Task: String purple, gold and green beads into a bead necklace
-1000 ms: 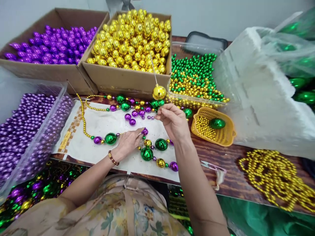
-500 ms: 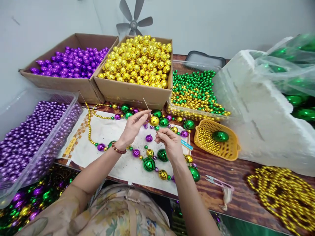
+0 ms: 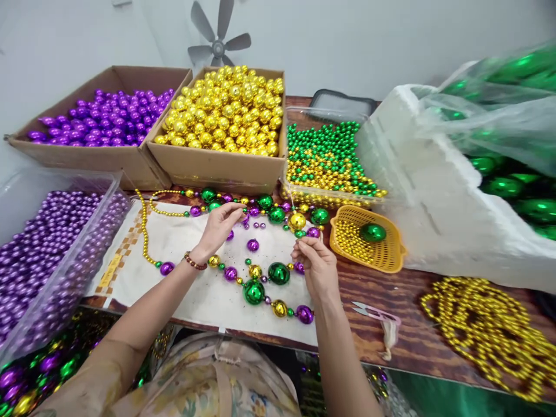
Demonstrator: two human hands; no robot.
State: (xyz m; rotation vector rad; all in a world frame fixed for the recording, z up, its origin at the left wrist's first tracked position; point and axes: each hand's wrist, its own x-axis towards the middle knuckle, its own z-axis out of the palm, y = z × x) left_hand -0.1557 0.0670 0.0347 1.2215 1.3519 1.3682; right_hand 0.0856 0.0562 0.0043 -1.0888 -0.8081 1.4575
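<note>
My right hand [image 3: 319,263] is closed in a pinch on a thin needle [image 3: 292,196], which points up from the fingers. A large gold bead [image 3: 297,221] and a small green bead [image 3: 299,234] sit on it just above the fingertips. My left hand [image 3: 222,227] has thumb and fingers pressed together beside a few small purple beads [image 3: 256,225] on the white cloth [image 3: 191,298]; whether a bead is between them is hidden. Below lies a strand of mixed beads with a big green bead [image 3: 253,292]. A loose purple bead [image 3: 252,245] rests between the hands.
Cardboard boxes of purple beads [image 3: 113,119] and gold beads [image 3: 226,110] stand behind. Clear tubs hold small purple beads [image 3: 47,231] and green-gold beads [image 3: 325,156]. Rightward are a yellow basket [image 3: 393,255], thread snips [image 3: 376,313], gold bead strands [image 3: 482,330] and a foam box [image 3: 417,174].
My left hand has moved away from the needle, left toward the small purple beads. My right hand has shifted right with the needle and its beads. The view has turned slightly.
</note>
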